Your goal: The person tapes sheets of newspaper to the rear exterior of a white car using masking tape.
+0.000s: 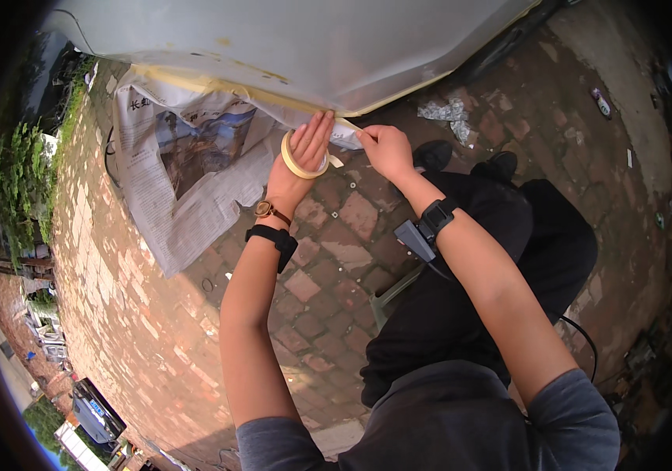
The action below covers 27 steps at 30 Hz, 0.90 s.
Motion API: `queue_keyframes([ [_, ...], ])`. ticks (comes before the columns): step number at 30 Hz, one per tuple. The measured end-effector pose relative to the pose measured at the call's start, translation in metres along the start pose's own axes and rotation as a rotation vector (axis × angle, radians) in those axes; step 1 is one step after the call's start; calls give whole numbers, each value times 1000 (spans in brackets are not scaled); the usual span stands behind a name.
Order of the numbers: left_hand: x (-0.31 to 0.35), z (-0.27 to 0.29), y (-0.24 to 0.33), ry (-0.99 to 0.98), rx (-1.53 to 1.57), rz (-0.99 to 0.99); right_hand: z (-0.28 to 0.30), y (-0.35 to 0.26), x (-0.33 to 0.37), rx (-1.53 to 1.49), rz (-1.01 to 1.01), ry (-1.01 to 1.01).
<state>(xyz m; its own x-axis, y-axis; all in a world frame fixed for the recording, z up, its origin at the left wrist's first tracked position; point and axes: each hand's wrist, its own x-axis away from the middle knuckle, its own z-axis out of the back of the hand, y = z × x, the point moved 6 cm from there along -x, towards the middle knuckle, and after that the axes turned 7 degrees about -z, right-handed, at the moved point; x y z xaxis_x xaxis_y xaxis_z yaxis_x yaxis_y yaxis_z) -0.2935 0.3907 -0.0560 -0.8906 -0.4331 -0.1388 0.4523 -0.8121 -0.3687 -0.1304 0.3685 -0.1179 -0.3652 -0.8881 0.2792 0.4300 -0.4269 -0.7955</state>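
A grey vehicle body panel (296, 47) spans the top of the view, with yellowish masking tape (194, 80) along its lower edge. Newspaper (202, 220) hangs from that tape and spreads over the ground at left. My left hand (308, 149) presses its straight fingers flat against the taped edge, and a roll of masking tape (289, 159) is looped over it around the thumb. Just to the right, my right hand (387, 149) pinches the end of the newspaper strip at the panel's edge between thumb and fingers. The fingertips partly hide what they pinch.
Reddish brick paving (312, 282) lies below. Crumpled, shiny plastic wrap (449, 114) rests on the ground right of my hands. My bent, dark-trousered legs (461, 290) are close on the right, beside a greenish stool part (395, 297). Green plants (22, 173) grow at far left.
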Motion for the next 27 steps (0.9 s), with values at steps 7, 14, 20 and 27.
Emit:
queue_keyframes([
  [7, -2, 6, 6, 26, 159, 54, 10, -4, 12, -3, 79, 79],
  [14, 5, 6, 5, 31, 104, 32, 16, -14, 16, 66, 138, 94],
  [20, 2, 8, 8, 28, 99, 63, 25, -19, 13, 138, 266, 162],
  [27, 2, 0, 12, 38, 175, 111, 30, -21, 1, 187, 244, 36],
])
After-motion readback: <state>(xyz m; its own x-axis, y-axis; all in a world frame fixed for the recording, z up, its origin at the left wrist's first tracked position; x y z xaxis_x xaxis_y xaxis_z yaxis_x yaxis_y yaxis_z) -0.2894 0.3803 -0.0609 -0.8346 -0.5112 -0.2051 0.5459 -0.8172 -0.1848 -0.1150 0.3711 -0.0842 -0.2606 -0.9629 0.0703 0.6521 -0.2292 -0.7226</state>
